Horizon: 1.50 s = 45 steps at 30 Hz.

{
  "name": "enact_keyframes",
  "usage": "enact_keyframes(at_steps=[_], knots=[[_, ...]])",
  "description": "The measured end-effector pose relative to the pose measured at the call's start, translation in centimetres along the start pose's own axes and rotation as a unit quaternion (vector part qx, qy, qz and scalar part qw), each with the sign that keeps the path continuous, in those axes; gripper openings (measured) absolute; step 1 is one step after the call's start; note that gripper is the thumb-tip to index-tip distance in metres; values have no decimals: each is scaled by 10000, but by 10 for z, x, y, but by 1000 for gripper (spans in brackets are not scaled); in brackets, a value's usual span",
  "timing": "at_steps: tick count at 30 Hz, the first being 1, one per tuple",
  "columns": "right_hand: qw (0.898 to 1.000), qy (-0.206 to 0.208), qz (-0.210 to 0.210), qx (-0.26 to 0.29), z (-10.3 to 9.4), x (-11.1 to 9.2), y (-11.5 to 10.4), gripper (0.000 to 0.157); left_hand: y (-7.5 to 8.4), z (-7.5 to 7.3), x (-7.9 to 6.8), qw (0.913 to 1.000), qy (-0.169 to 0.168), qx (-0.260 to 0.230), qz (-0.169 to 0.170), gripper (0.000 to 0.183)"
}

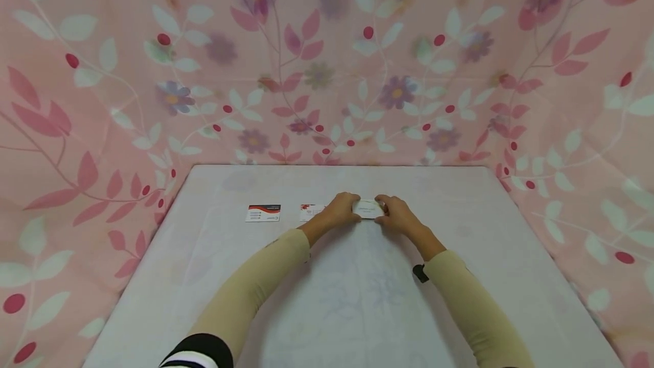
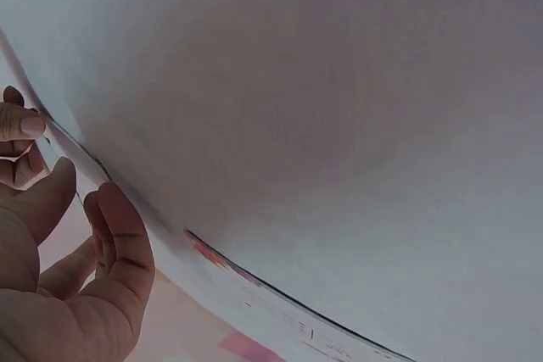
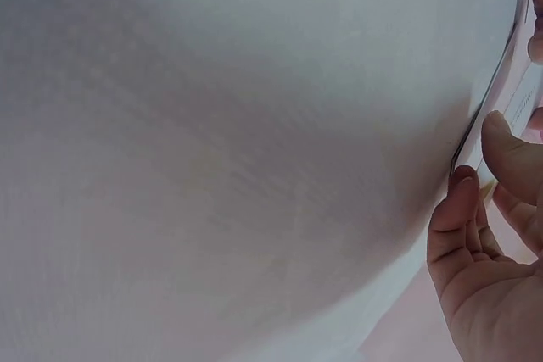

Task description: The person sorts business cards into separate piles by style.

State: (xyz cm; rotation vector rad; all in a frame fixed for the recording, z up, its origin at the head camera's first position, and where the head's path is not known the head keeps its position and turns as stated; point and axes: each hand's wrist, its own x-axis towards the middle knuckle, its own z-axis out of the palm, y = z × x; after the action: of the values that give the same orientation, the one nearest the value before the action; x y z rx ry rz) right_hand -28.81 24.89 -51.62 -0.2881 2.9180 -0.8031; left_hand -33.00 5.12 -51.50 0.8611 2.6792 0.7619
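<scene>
Both hands grip a pale business card [image 1: 368, 209] with small print, by its opposite short ends. My left hand [image 1: 343, 209] pinches the left end between curled fingers and thumb; my right hand [image 1: 401, 214] does the same on the right. The left wrist view shows the left hand [image 2: 93, 286] bent at the card's end, with the right hand's fingertips beyond. From the right wrist, the right hand [image 3: 488, 273] curls at the other end, close over the table. A second business card [image 1: 310, 212] with a red floral corner lies just left, partly hidden by the left hand.
Further left lies a white business card [image 1: 263, 213] with a red and black wave along its top. A white cloth covers the table [image 1: 357, 311]. Behind it and at both sides hangs a pink floral curtain [image 1: 306, 72].
</scene>
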Motion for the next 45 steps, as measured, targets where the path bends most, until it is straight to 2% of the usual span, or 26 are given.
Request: enact_keyframes(at_steps=[13,21,28,33,38,40,45], knots=[[9995,-201,195,173,6,4,7,52,3,8,1,9992,-158,237,-271,56],[9980,-446,171,411,1,1,12,54,3,10,2,9980,-310,552,-68,54],[9975,-464,67,532,1,-1,14,53,4,5,-1,9978,-449,426,-242,57],[9969,-415,53,663,1,-2,13,51,3,4,-2,9981,-427,340,-295,57],[9965,-338,-228,731,-1,-4,12,49,1,7,-1,9980,-432,289,-351,57],[9967,-333,-166,716,1,-3,14,49,0,8,-1,9981,-403,308,-345,57],[9959,-370,378,739,8,0,15,51,0,10,-3,9982,-360,337,-341,57]])
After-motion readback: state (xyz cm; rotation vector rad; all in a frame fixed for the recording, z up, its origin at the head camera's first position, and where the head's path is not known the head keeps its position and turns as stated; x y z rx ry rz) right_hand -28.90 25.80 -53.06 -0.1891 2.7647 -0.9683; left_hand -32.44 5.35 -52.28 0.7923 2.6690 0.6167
